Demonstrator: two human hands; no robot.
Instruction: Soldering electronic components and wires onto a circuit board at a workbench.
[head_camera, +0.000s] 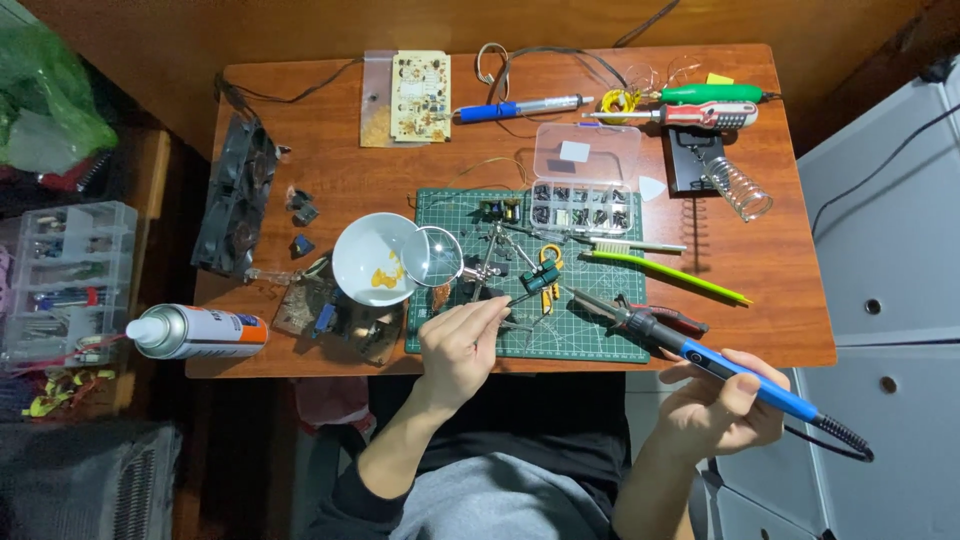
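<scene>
My right hand (718, 405) grips a blue-handled soldering iron (735, 372) off the table's front right edge, with its tip angled up-left over the green cutting mat (600, 335). My left hand (458, 345) pinches slim tweezers (505, 300) whose tips reach a small green component (535, 280). That component sits in the clips of a helping-hand stand (492, 260) with a round magnifier (437, 255). Yellow-handled cutters (549, 262) lie just beyond the component.
On the wooden table (780, 320) are a white bowl (365, 250), a spray can (195, 332), a clear parts box (583, 178), a coil iron stand (738, 188), a circuit board (419, 96), screwdrivers (710, 115), a second blue iron (520, 107) and a dark fan (238, 195). White drawers (890, 290) stand at the right.
</scene>
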